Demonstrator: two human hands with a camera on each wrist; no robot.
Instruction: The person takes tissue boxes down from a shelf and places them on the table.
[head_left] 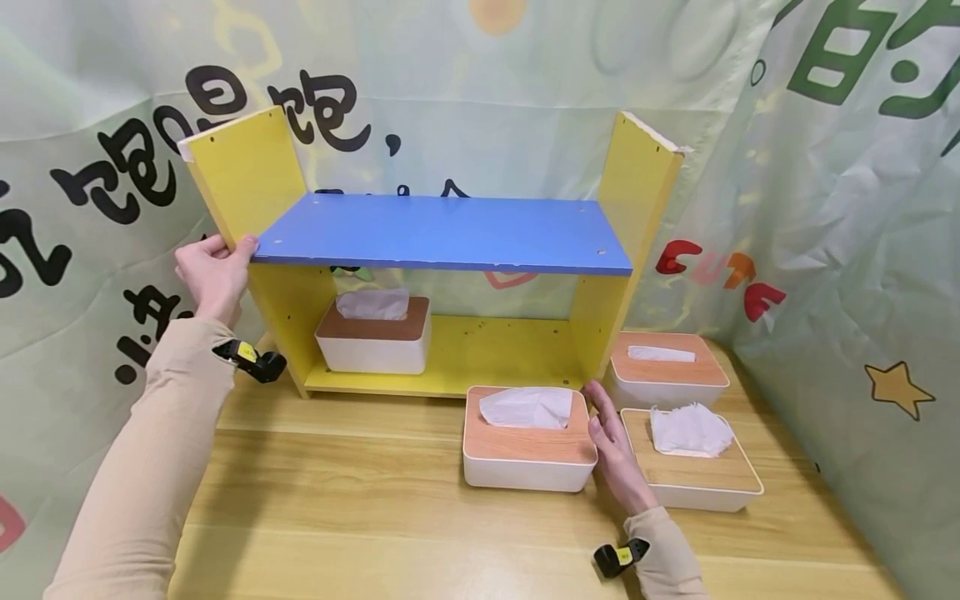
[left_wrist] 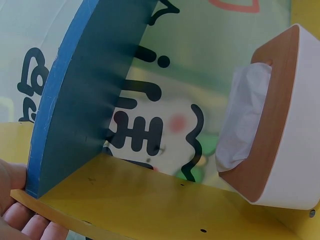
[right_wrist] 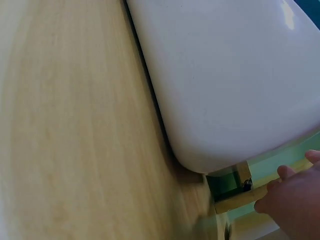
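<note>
My left hand (head_left: 215, 275) grips the front edge of a yellow and blue shelf unit (head_left: 442, 233) at its left side panel. In the left wrist view the thumb lies by the end of the blue board (left_wrist: 65, 110), with the fingers around the yellow panel (left_wrist: 145, 200). My right hand (head_left: 618, 454) is at the right side of a tissue box (head_left: 525, 472) in front of the shelf, its fingers extended along the box's wall. This box has a wood lid and a white tissue sticking up. The right wrist view shows a white box wall (right_wrist: 235, 85) close up.
Another tissue box (head_left: 378, 357) stands on the left of the lower yellow shelf. Right of the unit are two more, one at the back (head_left: 667, 392) and one nearer (head_left: 697, 497). All rests on a wooden table (head_left: 337, 517), with a printed cloth (head_left: 480, 108) hanging behind.
</note>
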